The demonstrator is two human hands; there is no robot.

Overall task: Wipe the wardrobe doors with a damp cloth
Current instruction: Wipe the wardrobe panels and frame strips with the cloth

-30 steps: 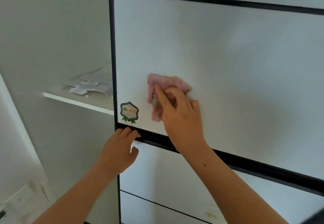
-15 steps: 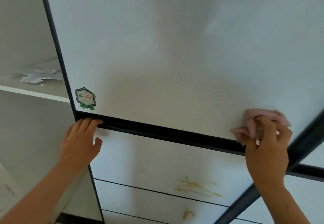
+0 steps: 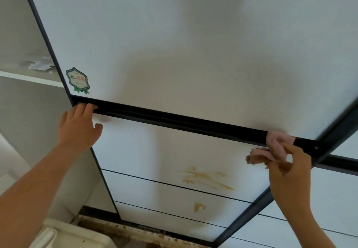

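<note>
A white wardrobe door (image 3: 174, 53) with black frame strips fills the view. A thick black horizontal rail (image 3: 184, 120) crosses it. My right hand (image 3: 288, 172) pinches a crumpled pink cloth (image 3: 275, 147) against the right end of that rail, near the door's right edge. My left hand (image 3: 77, 125) rests on the rail's left end, fingers hooked over it, thumb on the panel below. Yellow-brown stains (image 3: 205, 179) mark the lower panel, and a smaller one (image 3: 199, 207) sits beneath.
A green and white sticker (image 3: 77, 80) is on the door's lower left corner. Left of the door, an open compartment has a white shelf (image 3: 29, 77) with paper scraps (image 3: 39, 65). A dirty floor track (image 3: 135, 234) and a white container (image 3: 64, 236) lie below.
My right hand with the cloth swept from the left of the upper panel to its right side, then down onto the black rail. The view tilted downward. My left hand stayed on the rail.
</note>
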